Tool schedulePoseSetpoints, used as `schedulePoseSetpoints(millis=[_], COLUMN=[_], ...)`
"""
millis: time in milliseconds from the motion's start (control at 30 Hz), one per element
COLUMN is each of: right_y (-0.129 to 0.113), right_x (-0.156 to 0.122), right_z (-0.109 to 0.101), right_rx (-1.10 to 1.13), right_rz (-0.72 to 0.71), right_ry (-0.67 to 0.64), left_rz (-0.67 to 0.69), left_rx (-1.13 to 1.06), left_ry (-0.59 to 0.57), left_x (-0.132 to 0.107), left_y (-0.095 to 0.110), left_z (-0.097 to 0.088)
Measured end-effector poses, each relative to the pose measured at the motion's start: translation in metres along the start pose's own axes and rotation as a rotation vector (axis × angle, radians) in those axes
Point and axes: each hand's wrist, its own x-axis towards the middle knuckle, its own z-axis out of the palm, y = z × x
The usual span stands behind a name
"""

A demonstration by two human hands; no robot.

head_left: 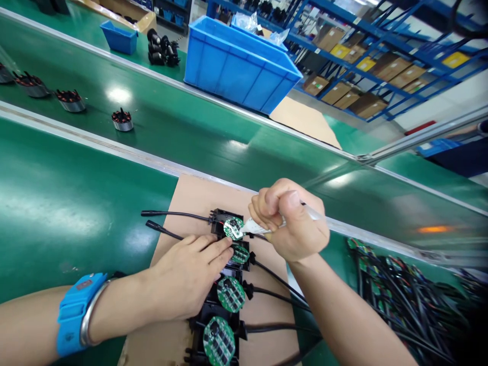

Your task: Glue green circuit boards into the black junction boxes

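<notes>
My right hand [292, 218] is a fist around a white squeeze tube [253, 226], its tapered nozzle pointing down and left. The nozzle tip meets the farthest round green circuit board [233, 229], where a streak of white paste lies. My left hand [190, 272] lies flat with fingers stretched out, fingertips at that board's near edge and beside the second circuit board [240, 253]. Closer to me are a third circuit board [231, 294] and a fourth circuit board [219, 341]. The boards sit on black housings [198, 311] in a row, partly hidden by my left hand.
Cardboard [267, 305] lies under the housings, with black cables [278, 328] running out both sides. A heap of cables [415, 305] lies at right. Beyond a metal rail are copper-wound motor stators [122, 120], a large blue bin [240, 66] and a small blue bin [119, 38].
</notes>
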Motion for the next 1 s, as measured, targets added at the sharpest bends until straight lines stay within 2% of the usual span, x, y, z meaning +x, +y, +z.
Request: schedulePoseSetpoints(millis=[300,433,533,600,1000], right_y=[0.013,-0.002,-0.019,-0.022,0.011], right_x=[0.007,0.002,-0.006,-0.012,-0.017], right_z=[-0.002,-0.007,-0.006,-0.004,0.001], right_rx=[-0.025,-0.005,0.100,0.157,0.280], right_rz=[-0.022,-0.013,0.054,0.113,0.200], right_ry=[0.026,0.012,0.008,-0.008,-0.047], left_rz=[0.005,0.067,0.160,0.175,0.175], left_rx=[0.033,0.087,0.105,0.111,0.154], left_ry=[0.013,0.035,0.018,0.010,0.010], left_x=[0.000,-0.005,-0.011,-0.015,-0.016], left_y=[-0.001,0.006,0.017,0.023,0.025], left_z=[0.003,-0.004,-0.008,-0.008,0.002])
